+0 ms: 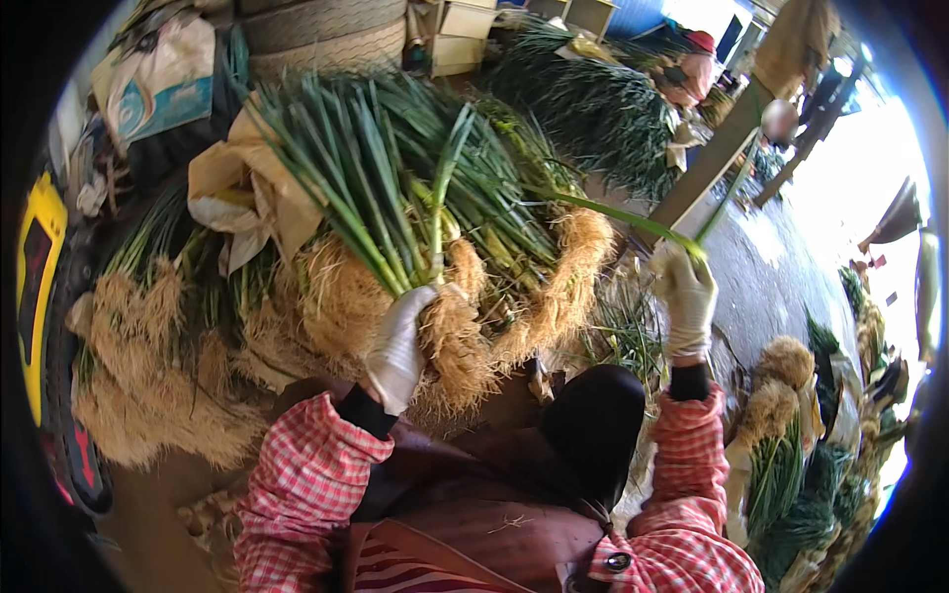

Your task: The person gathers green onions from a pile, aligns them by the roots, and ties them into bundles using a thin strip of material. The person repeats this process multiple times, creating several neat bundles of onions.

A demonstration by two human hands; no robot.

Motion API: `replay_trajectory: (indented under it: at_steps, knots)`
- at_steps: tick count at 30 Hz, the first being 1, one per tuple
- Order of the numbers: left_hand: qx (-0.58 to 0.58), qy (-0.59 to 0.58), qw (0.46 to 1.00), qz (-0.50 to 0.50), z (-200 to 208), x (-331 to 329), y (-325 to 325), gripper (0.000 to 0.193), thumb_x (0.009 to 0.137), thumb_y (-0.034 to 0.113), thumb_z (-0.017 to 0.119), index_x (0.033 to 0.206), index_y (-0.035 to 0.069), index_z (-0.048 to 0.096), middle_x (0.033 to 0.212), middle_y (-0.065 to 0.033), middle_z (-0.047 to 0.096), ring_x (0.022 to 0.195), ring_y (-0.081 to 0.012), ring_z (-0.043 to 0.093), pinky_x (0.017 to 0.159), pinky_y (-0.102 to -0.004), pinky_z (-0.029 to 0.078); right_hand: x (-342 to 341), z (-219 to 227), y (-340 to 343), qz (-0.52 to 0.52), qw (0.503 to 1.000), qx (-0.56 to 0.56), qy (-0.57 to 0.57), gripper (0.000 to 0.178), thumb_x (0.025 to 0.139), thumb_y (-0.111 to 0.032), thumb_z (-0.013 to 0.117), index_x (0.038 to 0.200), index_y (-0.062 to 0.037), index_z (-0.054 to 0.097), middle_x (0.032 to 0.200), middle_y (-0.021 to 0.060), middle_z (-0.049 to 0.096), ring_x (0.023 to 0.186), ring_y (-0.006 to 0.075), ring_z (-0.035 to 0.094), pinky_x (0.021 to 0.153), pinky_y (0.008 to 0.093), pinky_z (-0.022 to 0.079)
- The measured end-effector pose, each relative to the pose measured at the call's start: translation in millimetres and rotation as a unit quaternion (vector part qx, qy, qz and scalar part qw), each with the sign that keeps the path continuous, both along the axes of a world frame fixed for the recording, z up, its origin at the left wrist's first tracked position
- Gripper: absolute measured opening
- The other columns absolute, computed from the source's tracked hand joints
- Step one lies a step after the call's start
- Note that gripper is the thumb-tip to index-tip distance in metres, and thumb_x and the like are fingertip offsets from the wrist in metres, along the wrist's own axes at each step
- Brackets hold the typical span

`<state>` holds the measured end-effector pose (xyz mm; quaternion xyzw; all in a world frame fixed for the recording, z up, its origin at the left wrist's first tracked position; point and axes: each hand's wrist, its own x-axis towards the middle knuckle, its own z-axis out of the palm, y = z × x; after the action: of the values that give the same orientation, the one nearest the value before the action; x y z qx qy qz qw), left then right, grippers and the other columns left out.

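My left hand (399, 346), in a white glove, is closed around the root end of several green onions (390, 222). Their long leaves fan up and away, and tan, hairy roots (457, 336) hang beside the fingers. Off to the right, my right hand (686, 296), also gloved, pinches a bent green onion leaf (633, 219). One part of that leaf reaches left toward the pile, another sticks up to the right. Beyond my left hand lies a large heap of green onions (494, 203), roots facing me.
More rooted bundles (158, 385) lie at the left, by a crumpled brown paper bag (247, 183). Stacked tyres (326, 35) stand at the back. A wooden post (717, 163) slants up at the right. Another onion heap (583, 114) is at the far right; a yellow-edged object (38, 287) stands far left.
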<state>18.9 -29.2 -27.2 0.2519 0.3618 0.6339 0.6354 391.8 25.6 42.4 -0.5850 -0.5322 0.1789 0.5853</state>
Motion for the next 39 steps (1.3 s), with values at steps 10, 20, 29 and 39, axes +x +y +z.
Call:
replay_trajectory:
  at_steps: [10, 20, 29, 39]
  knots:
    - [0.009, -0.094, 0.993, -0.071, 23, 4, -4, 0.032, 0.099, 0.025, 0.052, 0.114, -0.001, 0.063, 0.102, -0.0097, 0.069, 0.09, -0.0167, 0.066, 0.086, -0.0306, 0.053, -79, 0, 28, 0.207, 0.926, -0.224, -0.223, 0.042, 0.09, -0.038, 0.063, 0.116, -0.0046, 0.065, 0.097, 0.0103, 0.071, 0.087, 0.0207, 0.067, 0.083, 0.0333, 0.052]
    - [0.359, 0.515, 0.768, 0.125, -37, -19, -10, 0.034, 0.095, -0.003, 0.045, 0.128, -0.005, 0.053, 0.126, -0.0152, 0.057, 0.115, -0.0248, 0.055, 0.104, -0.0345, 0.041, -241, -33, 62, 0.481, 0.77, -0.351, 0.23, 0.027, 0.096, -0.031, 0.062, 0.106, -0.0068, 0.068, 0.08, 0.0003, 0.068, 0.053, 0.0068, 0.055, 0.048, 0.0216, 0.043]
    - [0.063, -0.047, 0.991, -0.106, 48, 13, -19, 0.036, 0.102, 0.029, 0.045, 0.119, -0.001, 0.057, 0.099, -0.0087, 0.065, 0.087, -0.0193, 0.065, 0.08, -0.0324, 0.054, -243, -32, 49, 0.48, 0.716, -0.301, 0.407, 0.022, 0.096, -0.026, 0.062, 0.097, -0.0043, 0.063, 0.077, 0.0065, 0.068, 0.049, 0.0096, 0.058, 0.038, 0.0202, 0.042]
    - [0.131, -0.011, 0.983, -0.127, 39, 6, -21, 0.038, 0.102, 0.031, 0.048, 0.125, 0.002, 0.052, 0.108, -0.0097, 0.063, 0.093, -0.0209, 0.063, 0.083, -0.0339, 0.055, -247, -35, 40, 0.466, 0.698, -0.286, 0.462, 0.021, 0.096, -0.024, 0.063, 0.101, -0.004, 0.059, 0.073, 0.0079, 0.066, 0.039, 0.0094, 0.05, 0.031, 0.0209, 0.033]
